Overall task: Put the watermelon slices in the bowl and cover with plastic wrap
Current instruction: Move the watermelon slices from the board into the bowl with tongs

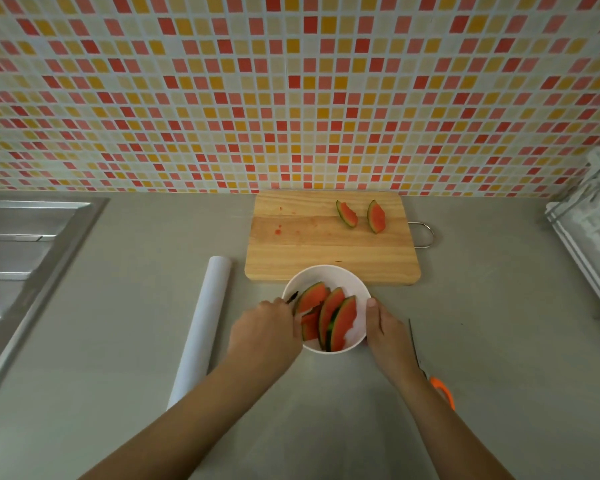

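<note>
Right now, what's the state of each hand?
Left hand: fingers hidden at the bowl, left edge; cannot tell.
Right hand: holding the bowl by its right rim.

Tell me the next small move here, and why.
Probably lift the right hand off the bowl and reach for a watermelon slice on the cutting board. Two slices lie there, outside the bowl, so the plastic wrap roll should wait.

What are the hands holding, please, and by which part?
The right hand holds the bowl by its right rim, thumb on top. The left hand curls at the left rim; whether it grips bowl or slice cannot be told.
</note>
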Demonstrator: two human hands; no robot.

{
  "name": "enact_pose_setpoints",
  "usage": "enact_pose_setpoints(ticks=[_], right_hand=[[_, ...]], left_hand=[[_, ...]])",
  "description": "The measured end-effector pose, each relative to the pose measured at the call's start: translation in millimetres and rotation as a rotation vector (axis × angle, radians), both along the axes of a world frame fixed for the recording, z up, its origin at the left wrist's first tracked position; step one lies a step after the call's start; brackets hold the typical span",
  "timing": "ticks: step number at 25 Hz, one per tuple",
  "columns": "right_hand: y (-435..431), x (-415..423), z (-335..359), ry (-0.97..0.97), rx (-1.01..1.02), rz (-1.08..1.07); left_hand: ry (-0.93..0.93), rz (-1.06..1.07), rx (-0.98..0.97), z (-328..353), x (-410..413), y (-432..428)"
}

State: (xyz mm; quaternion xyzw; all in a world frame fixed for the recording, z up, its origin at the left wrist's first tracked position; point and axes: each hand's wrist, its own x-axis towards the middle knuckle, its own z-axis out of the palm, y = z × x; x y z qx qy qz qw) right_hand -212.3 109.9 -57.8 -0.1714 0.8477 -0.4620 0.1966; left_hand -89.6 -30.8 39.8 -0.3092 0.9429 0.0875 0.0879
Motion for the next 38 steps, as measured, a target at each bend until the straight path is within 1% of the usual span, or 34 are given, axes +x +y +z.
enact_pose_setpoints(ticks=[2,4,6,7,10,12,14,16,18,22,27,28,31,34,36,38], right_hand=[[0.0,1.2,1.3,0.01,-0.017,-0.013],[-0.7,2.2,2.1,0.024,-0.027,-0.043],[-1.2,1.8,3.3,0.029,-0.016,-0.049],[-1.4,1.7,3.7,0.02,-0.007,-0.043],[-0.7,2.9,4.1,-0.018,0.011,-0.036],[-1.7,3.0,3.9,-0.027,0.021,-0.051],[-2.1,2.7,2.3,-0.03,0.045,-0.068],[-2.9,3.0,1.5,-0.031,0.052,-0.059],[-3.0,2.8,0.5,-0.022,0.043,-0.054],[-3.6,1.6,-0.8,0.004,0.047,-0.057],[-2.7,1.9,-2.8,-0.043,0.018,-0.061],[-2.5,1.9,-2.8,-0.043,0.014,-0.061],[-2.7,1.5,-1.7,-0.01,0.042,-0.054],[-2.4,1.8,0.5,-0.008,0.044,-0.039],[-2.1,1.8,1.9,-0.033,0.033,-0.044],[-2.4,1.8,2.5,-0.05,0.024,-0.046]], left_hand=[[0.023,-0.021,-0.084,17.0,-0.2,-6.8],[0.15,-0.035,-0.11,32.4,-12.6,-23.4],[0.296,-0.033,-0.02,40.5,-45.9,-41.0],[0.33,-0.03,0.042,40.9,-67.4,-48.3],[0.337,-0.001,0.15,23.9,-132.9,-51.1],[0.349,-0.032,0.19,4.0,-165.3,-36.4],[0.336,-0.025,0.245,-14.4,-186.5,-20.0],[0.334,0.031,0.3,-25.8,-200.1,-12.9],[0.316,0.065,0.304,-28.9,-210.8,-10.3],[0.22,0.007,0.143,-23.1,-218.3,-5.6],[0.206,-0.09,0.053,-19.8,-202.5,-23.3],[0.22,-0.099,0.058,-21.2,-196.5,-27.6],[0.311,-0.107,0.154,-23.4,-184.5,-40.4],[0.327,-0.098,0.194,-22.3,-181.0,-48.8],[0.332,-0.102,0.19,-24.1,-179.8,-49.9],[0.316,-0.136,0.122,-26.8,-176.5,-48.3]])
